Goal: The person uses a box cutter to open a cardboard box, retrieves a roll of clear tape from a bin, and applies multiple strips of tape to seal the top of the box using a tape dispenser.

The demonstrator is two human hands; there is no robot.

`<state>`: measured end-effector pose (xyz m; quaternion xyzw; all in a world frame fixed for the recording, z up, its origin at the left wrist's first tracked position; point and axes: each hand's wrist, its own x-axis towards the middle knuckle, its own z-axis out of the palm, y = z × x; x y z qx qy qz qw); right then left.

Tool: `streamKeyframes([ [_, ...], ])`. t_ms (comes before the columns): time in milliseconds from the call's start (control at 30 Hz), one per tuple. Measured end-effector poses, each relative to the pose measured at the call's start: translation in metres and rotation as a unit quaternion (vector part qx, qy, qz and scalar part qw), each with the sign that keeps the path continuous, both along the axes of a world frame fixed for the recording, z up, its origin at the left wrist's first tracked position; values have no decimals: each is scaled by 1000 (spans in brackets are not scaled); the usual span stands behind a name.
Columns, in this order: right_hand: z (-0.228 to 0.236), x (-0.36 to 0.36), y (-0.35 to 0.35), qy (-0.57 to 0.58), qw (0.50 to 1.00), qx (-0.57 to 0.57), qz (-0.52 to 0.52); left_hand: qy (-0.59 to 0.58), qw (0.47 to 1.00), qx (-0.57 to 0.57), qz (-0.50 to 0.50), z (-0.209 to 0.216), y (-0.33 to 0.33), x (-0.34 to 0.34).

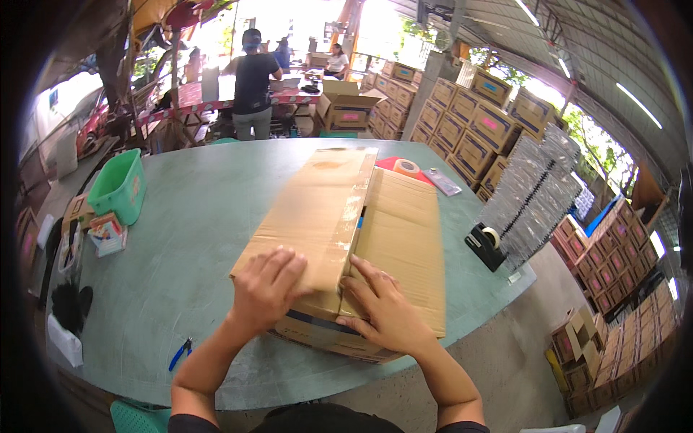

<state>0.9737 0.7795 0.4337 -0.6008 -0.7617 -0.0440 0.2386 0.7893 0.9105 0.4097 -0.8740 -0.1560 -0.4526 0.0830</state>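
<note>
One green table (pixel 180 216) is supporting the cardboard carton (pixel 325 335) | left hand (pixel 266 287) is seemingly steadying carton's left flap (pixel 310 209), grip unclear | right hand (pixel 379 303) is likely bracing carton's right flap (pixel 404 238), fingers unclosed | tape dispenser (pixel 487 247) is standing right of carton

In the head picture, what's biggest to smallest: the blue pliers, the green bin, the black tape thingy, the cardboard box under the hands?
Largest to smallest:
cardboard box
green bin
black tape dispenser
blue pliers
</note>
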Motion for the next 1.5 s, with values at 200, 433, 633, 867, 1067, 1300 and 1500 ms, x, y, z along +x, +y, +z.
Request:
streamKeyframes([
  [200, -10, -3, -4, -17, 999, 39, -9, -420, 892, -160, 44, 17, 58, -14],
  [433, -4, -8, -3, -76, 996, 49, -2, -380, 900, -131, 170, -4, 87, -39],
  [633, -16, -14, 1, -54, 996, 51, -40, -372, 898, -151, 178, -13, 84, -42],
  [867, -23, -13, -5, -69, 995, 69, -37, -374, 901, -127, 179, -19, 89, -44],
  [1067, -26, -6, -11, -67, 992, 103, -37, -334, 919, -127, 168, -17, 78, -47],
  [1300, -31, -4, -15, -110, 983, 146, -3, -180, 878, -392, 208, -31, 17, -56],
  [1500, -36, 3, -14, -111, 986, 127, -3, -277, 885, -336, 166, -79, -11, -102],
])
